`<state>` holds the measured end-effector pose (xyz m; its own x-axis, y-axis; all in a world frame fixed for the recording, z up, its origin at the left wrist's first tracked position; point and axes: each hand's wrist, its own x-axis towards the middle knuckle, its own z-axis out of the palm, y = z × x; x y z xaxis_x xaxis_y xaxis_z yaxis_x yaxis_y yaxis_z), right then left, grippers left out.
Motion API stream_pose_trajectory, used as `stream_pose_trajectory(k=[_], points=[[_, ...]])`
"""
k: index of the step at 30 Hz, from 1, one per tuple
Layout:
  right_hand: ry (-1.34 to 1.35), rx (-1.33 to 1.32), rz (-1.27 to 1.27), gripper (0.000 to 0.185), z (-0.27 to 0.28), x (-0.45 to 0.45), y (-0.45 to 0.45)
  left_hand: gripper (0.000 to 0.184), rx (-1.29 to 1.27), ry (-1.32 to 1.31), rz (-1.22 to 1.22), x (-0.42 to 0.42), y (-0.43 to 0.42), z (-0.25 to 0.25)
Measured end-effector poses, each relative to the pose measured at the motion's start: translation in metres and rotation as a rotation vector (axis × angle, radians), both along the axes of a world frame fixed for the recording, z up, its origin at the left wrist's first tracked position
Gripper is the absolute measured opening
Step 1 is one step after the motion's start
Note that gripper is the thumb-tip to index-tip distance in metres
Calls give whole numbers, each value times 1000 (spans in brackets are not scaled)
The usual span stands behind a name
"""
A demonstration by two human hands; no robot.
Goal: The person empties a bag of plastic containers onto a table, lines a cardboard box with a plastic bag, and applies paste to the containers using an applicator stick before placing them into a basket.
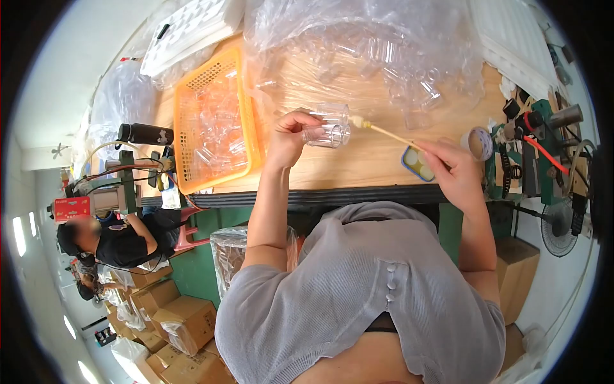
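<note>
My left hand [291, 136] is closed around clear cylindrical containers [329, 136], apparently two side by side, with open ends toward the right. My right hand [451, 169] pinches the lower end of a thin wooden stick [393, 135]. Its pale, lumpy tip [359, 121] is close to the clear containers; whether it touches them I cannot tell. Just left of my right hand, a small blue-rimmed container [417, 164] with pale yellowish contents lies on the wooden table [371, 168], partly hidden by the fingers.
An orange basket [251, 160] of clear pieces stands at left, near a black bottle [146, 134]. Clear containers [422, 86] lie under plastic film at the back. A tape roll [478, 143] and green machine [543, 128] are at right. A person [131, 237] sits beyond the left side.
</note>
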<state>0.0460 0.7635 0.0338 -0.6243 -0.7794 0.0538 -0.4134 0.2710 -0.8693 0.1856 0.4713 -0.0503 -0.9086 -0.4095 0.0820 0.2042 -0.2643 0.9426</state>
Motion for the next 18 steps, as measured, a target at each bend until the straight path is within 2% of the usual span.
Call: stream_pose_trajectory(k=[3,18], points=[[41,-43,135,20,-5,11,3,18,-47,28,0,-2,1,-2],[-76,-138,16,18,-26,9,-12,18,-38,117,105,6,5,15]])
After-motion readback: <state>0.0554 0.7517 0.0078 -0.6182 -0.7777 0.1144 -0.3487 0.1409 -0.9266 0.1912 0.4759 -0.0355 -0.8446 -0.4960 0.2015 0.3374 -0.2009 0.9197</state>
